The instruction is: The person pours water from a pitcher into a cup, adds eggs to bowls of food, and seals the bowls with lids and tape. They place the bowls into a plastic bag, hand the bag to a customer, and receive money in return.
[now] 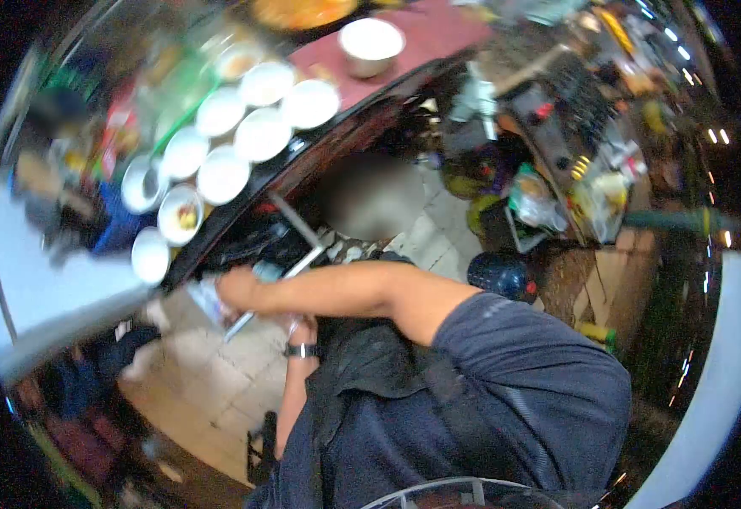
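My right hand [236, 290] reaches across to the left, just below the edge of the counter. It appears closed around a pale, bluish-white thing [209, 303], too smeared to name. My left hand [298, 324], with a dark watch on the wrist, is mostly hidden behind my right forearm, so its fingers do not show. Close by runs a light metal bar [303, 261], part of a frame under the counter. Above my right hand, white bowls [223, 176] stand in two rows along the counter edge. One bowl [181, 215] holds pieces of food.
On the counter's pink surface [438, 30] stands another white bowl [370, 47], near a pan of orange food [305, 12]. Plastic bags [536, 202] and goods crowd the right side. A dark blue round container [502, 276] sits on the tiled floor [218, 373].
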